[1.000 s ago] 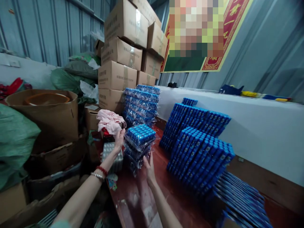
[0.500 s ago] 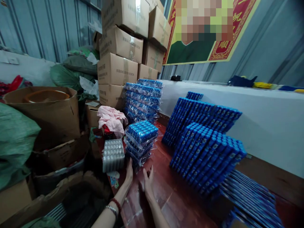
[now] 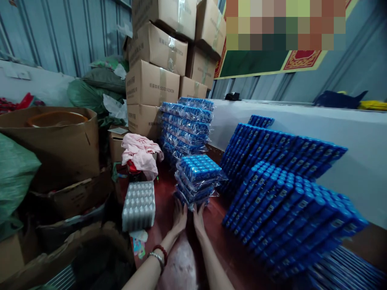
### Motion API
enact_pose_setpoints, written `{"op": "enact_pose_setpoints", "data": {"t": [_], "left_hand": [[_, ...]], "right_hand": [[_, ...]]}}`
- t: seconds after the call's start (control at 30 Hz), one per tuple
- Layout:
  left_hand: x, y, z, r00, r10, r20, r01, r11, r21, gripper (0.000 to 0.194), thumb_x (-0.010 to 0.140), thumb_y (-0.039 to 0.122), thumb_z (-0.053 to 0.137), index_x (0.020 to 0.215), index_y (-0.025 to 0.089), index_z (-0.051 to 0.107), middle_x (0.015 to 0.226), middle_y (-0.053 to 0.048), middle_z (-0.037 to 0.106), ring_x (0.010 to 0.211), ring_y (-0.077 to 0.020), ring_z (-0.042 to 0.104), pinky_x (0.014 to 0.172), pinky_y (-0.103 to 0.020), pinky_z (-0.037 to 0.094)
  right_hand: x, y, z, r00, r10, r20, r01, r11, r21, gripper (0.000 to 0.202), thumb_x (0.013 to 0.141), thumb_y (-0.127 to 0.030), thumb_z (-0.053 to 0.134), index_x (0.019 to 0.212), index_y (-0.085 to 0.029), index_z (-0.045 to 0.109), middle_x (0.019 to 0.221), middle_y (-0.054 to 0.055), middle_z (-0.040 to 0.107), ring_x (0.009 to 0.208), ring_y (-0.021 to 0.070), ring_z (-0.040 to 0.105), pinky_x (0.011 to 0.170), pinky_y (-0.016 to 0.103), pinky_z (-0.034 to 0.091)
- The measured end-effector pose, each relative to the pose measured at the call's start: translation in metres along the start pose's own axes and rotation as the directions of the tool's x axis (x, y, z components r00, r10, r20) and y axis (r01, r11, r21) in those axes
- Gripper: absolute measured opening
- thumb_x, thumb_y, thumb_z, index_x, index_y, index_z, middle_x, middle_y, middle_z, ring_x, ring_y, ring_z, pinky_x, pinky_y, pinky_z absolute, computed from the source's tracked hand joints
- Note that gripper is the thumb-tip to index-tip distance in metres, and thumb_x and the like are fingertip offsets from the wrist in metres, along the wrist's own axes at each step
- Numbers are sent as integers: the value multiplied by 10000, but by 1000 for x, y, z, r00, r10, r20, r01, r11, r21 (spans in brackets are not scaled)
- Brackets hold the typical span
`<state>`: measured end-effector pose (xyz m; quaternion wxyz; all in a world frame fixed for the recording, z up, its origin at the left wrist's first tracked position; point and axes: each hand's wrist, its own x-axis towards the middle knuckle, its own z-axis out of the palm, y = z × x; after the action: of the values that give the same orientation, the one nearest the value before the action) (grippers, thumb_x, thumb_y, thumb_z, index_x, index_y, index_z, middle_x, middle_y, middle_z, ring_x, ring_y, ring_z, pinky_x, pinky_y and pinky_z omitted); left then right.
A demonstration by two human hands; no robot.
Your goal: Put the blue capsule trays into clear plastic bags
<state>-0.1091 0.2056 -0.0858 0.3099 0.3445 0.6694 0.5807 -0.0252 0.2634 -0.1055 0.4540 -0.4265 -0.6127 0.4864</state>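
1. Pressing unevenly at the base could topple the stack of blue packs (image 3: 201, 169), its slick plastic film (image 3: 198, 186) letting layers slide.
2. Upright on the red tabletop (image 3: 163, 225), the stack stands just beyond both hands.
3. Left hand (image 3: 180, 218) and right hand (image 3: 198, 220) reach forward uncurled, gripping nothing visible; fingertip contact is unclear.

Arms (image 3: 216, 262) extended forward; left hand (image 3: 180, 218), right hand (image 3: 198, 220) close together, fingers (image 3: 195, 210) outstretched.

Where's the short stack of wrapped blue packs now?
In the head view, the short wrapped stack stands mid-frame on the red table, just beyond the left hand and right hand, with the taller wrapped stack behind and the pink cloth to its left.
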Motion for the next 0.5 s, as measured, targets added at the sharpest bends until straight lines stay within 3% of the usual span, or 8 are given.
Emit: {"op": "enact_pose_setpoints", "data": {"t": [0.1, 0.23, 0.33, 0.5], "left_hand": [[6, -5, 14, 996, 91, 10, -92, 977, 192, 681, 901, 442, 376, 1458, 79, 229, 1555, -157, 82, 1444, -242, 50, 1180, -395, 77], [8, -7, 23, 976, 190, 103, -214, 782, 585, 713, 917, 496, 277, 1471, 56, 185, 1535, -195, 141, 1429, -286, 138, 1158, -488, 166], [9, -3, 23, 967, 156, 202, -251, 720, 647, 770, 906, 550, 255, 1483, 58, 120, 1531, -202, 118, 1431, -276, 118, 1165, -493, 138], [8, 4, 17, 962, 102, 255, -246, 733, 634, 791, 901, 556, 231, 1483, 48, 61, 1538, -160, 26, 1436, -260, 34, 1177, -494, 82]], "right_hand": [[22, 6, -7, 996, 75, -50, -74, 997, 28, 1136, 696, -805, 401, 1486, -102, -13, 1544, 112, 0, 1430, 213, 9, 1160, 386, 85], [41, 14, -15, 986, 130, -107, -126, 991, 40, 1104, 702, -800, 371, 1490, -110, 22, 1533, 112, 143, 1408, 230, 203, 1121, 378, 249], [47, 18, -14, 969, 139, -205, -137, 990, 24, 1030, 742, -786, 263, 1491, -105, 77, 1530, 105, 179, 1391, 243, 259, 1095, 380, 299], [47, 20, -3, 932, 100, -347, -121, 992, -40, 906, 784, -714, 229, 1468, -121, 247, 1440, 134, 399, 1297, 291, 424, 1019, 410, 377]]}}
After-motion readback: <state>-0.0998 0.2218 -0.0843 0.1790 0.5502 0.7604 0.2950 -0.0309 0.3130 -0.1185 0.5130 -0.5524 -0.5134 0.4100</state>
